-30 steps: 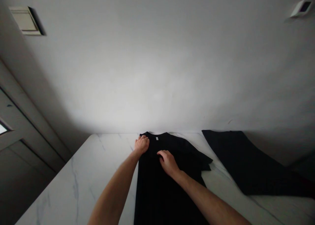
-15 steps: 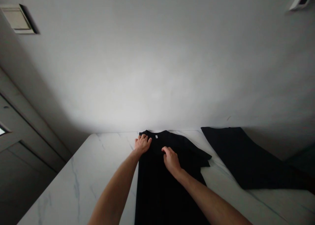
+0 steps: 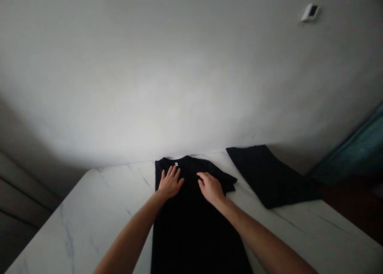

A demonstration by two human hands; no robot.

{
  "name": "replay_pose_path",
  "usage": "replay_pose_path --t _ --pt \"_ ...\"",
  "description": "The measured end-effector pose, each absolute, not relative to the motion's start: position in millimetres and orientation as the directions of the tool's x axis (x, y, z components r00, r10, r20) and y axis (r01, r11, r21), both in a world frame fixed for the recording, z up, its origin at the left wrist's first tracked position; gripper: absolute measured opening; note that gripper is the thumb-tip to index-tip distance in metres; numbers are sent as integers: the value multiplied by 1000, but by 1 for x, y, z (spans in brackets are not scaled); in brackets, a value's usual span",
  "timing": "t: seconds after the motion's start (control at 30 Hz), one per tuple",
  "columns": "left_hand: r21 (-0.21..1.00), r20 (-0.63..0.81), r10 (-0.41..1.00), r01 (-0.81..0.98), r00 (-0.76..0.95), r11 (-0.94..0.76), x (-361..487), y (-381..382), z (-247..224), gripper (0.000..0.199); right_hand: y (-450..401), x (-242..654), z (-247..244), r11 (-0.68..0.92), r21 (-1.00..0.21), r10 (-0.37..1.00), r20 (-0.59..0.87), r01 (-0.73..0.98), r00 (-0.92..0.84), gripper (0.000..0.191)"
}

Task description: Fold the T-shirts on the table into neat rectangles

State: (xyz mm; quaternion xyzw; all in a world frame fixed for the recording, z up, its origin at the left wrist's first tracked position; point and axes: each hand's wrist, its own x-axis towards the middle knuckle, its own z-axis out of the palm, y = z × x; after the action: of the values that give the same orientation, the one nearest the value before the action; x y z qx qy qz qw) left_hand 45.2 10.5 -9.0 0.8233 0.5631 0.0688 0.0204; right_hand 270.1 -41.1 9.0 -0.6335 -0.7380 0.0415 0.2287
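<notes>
L hand [image 3: 170, 183] fingers spread flat on blk tee [image 3: 191, 226], R hand [image 3: 211, 188] fingers slightly curled, neither gripping: light, even pressure suits.

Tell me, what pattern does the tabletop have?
The tabletop is white with thin grey marble veins, best seen in the head view.

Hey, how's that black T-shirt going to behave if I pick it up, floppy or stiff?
The black T-shirt will probably be floppy and light: it lies flat on the marble-look table, with a soft, layered sleeve edge beside the right hand. The fabric looks thin, so it would likely drape from the left hand rather than hold its shape.
</notes>
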Motion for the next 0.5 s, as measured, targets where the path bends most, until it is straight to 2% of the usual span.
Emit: replay_pose_path --t 0.1,0.17,0.23,0.3,0.4,0.5 --pt "108 -7 919 914 394 -391 51 2 -13 64 -34 333 15 -85 -266 942 292 960 164 36" --pt "107 -26 925 921 380 -376 57 0 -10 65 -27 368 15 -240 -210 940 194 948 281 41" --pt "108 6 918 913 396 -395 67 -1 -6 67 -20 390 13 -274 -207 953 73 939 294 45" --pt "117 32 902 894 432 -432 78 -4 -6 68 -14 399 10 -224 -304 971 11 926 239 36" --pt "147 4 896 886 443 -439 88 -9 -12 67 -6 399 12 -155 -477 984 5 865 179 21" --pt "167 7 902 889 432 -427 89 -13 -18 67 2 393 28 -176 -671 980 -53 720 190 21"
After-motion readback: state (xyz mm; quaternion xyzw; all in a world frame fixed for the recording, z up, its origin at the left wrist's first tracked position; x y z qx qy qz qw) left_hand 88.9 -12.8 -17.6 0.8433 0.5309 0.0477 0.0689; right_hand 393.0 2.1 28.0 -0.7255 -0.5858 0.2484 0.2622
